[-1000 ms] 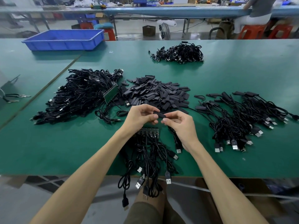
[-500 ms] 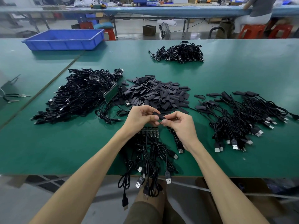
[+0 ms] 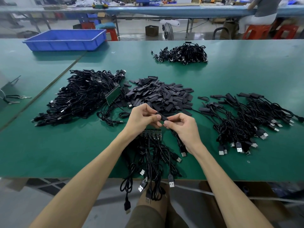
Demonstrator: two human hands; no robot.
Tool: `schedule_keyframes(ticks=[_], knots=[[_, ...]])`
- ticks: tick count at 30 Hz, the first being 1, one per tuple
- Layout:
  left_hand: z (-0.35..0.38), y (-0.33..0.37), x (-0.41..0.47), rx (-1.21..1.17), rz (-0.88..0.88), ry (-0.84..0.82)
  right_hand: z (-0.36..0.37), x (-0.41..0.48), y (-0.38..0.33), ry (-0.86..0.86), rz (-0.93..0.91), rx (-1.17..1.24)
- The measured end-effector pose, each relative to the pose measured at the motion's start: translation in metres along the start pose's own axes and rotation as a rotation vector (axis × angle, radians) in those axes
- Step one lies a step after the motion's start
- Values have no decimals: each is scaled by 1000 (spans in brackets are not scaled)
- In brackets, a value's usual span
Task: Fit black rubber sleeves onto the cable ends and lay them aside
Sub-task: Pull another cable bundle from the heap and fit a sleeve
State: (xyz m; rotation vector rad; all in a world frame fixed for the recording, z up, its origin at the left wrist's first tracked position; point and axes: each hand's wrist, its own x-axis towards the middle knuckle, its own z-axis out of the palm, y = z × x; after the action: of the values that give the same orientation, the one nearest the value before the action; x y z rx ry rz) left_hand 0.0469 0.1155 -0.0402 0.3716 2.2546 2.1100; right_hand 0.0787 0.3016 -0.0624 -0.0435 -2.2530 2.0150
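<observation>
My left hand [image 3: 142,118] and my right hand [image 3: 184,129] meet above the green table [image 3: 49,153], both pinching one black rubber sleeve [image 3: 162,117] between thumbs and fingertips. A black cable [image 3: 180,143] hangs from under my right hand, its USB plug lying on the table. A heap of loose black sleeves [image 3: 161,96] lies just behind my hands. Sleeved cables [image 3: 246,119] are piled at the right. A bundle of cables [image 3: 153,160] attached to a small board lies under my wrists and hangs over the table's front edge.
A big pile of black cables [image 3: 82,96] with a green board on it lies at the left. A smaller cable pile [image 3: 182,53] sits far back. A blue tray [image 3: 65,40] stands at the back left. A seated person [image 3: 261,12] is at the far bench.
Both hands have stayed in place, with only small finger movements on the sleeve, which now tilts slightly down to the right.
</observation>
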Motion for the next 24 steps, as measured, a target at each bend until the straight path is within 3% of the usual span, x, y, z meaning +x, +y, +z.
schedule_keyframes(ticks=[24], knots=[[0, -6, 2, -14, -43, 19, 6, -3, -6, -41, -108, -124]])
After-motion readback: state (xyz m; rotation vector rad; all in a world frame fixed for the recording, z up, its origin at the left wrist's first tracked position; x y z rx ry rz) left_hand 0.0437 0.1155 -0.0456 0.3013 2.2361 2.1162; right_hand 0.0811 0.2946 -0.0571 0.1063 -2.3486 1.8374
